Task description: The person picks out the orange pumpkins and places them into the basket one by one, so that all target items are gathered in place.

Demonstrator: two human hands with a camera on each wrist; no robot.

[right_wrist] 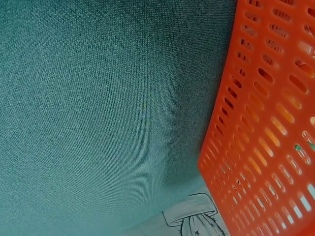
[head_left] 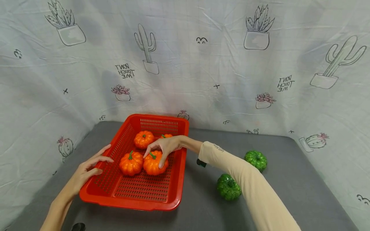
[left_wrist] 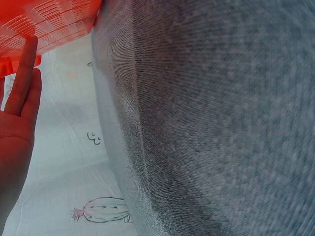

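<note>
A red plastic basket [head_left: 133, 202] with slotted walls and floor sits on the grey cloth surface. Several small orange pumpkins are inside it, among them one at the left [head_left: 131, 164] and one farther back [head_left: 144, 139]. My right hand [head_left: 167, 147] reaches over the basket's right rim and holds the front right pumpkin [head_left: 153, 165], thumb on its near side and fingers on its left. Another pumpkin [head_left: 166, 136] is partly hidden behind that hand. My left hand [head_left: 86, 170] touches the basket's left rim with fairly straight fingers; the left wrist view shows its fingers [left_wrist: 24, 78] against the outer wall.
To the right of the basket lie two green pumpkins, one nearer [head_left: 228, 187] and one farther back [head_left: 255, 160], both partly covered by the right sleeve [head_left: 245, 176]. A white curtain [head_left: 185, 64] printed with cacti hangs behind and along the sides.
</note>
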